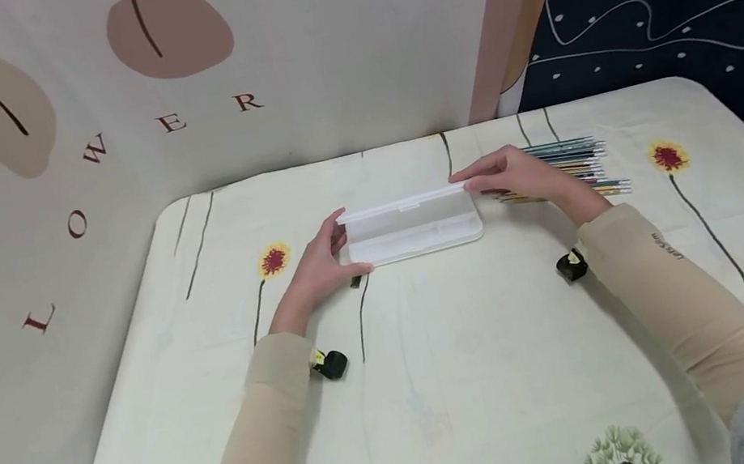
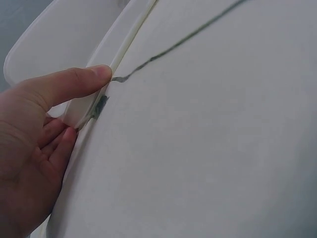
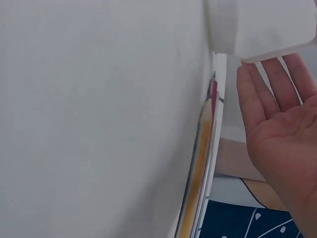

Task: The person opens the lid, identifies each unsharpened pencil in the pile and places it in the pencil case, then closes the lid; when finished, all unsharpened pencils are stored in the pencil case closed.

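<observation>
A translucent white plastic pencil case (image 1: 415, 239) lies on the table with its hinged lid (image 1: 376, 210) raised; its inside looks empty. My left hand (image 1: 321, 267) grips the case's left end, the thumb on the near edge and the other fingers around the end. That grip shows close up in the left wrist view, where the hand (image 2: 34, 134) holds the corner. At the far right corner, my right hand (image 1: 517, 173) holds the lid's edge between thumb and fingers. In the right wrist view the fingers of the right hand (image 3: 282, 109) extend to the lid; its thumb is out of sight.
Several pencils (image 1: 579, 168) lie in a bundle beyond and beneath the right forearm, tips towards the case. A flower-printed cloth (image 1: 472, 346) covers the table. Printed curtains (image 1: 327, 51) hang along its far and left sides. Small black wrist cameras (image 1: 572, 266) hang at both wrists.
</observation>
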A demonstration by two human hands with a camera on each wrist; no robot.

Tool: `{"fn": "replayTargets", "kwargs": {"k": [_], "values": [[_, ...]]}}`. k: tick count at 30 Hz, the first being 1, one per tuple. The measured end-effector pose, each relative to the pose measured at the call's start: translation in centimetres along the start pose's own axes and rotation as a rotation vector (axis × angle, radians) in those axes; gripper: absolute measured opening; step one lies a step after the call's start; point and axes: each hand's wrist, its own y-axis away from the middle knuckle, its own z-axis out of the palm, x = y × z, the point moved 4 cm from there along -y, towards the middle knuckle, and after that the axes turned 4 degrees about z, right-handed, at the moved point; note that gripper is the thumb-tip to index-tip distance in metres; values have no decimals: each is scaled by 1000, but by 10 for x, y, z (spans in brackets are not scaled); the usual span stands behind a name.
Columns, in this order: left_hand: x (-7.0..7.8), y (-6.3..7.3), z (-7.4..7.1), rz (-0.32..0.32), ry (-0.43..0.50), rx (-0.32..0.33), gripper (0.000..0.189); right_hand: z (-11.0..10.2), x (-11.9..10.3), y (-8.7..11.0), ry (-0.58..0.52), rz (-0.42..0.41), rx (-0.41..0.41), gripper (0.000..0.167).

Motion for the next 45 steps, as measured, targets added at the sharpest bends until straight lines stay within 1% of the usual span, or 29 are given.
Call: {"fn": "replayTargets", "kwargs": {"k": [4, 7, 12, 17, 25, 29, 34, 38, 45], "values": [[-1, 2, -1, 15, 27, -2, 110, -1, -6, -1, -21, 18, 56, 37], [-1, 3, -1, 15, 41, -3, 112, -2, -10, -5, -63, 58, 100, 42], [-1, 4, -1, 3, 41, -1, 116, -1, -15, -14, -110, 129, 123, 53], [-3, 3, -1, 8, 41, 2, 117, 1, -18, -22, -144, 195, 136, 59], [1, 5, 0, 9, 51, -3, 118, 2, -18, -31, -241, 267, 192, 58], [3, 5, 1, 16, 45, -7, 118, 2, -16, -37, -276, 320, 223, 60], [4, 5, 1, 30, 37, -4, 118, 2, -15, -44, -289, 348, 291, 58], [2, 4, 2, 33, 36, -5, 117, 3, -11, -48, -300, 371, 351, 54], [1, 2, 2, 34, 34, -11, 113, 1, -4, -55, -228, 418, 394, 52]]}}
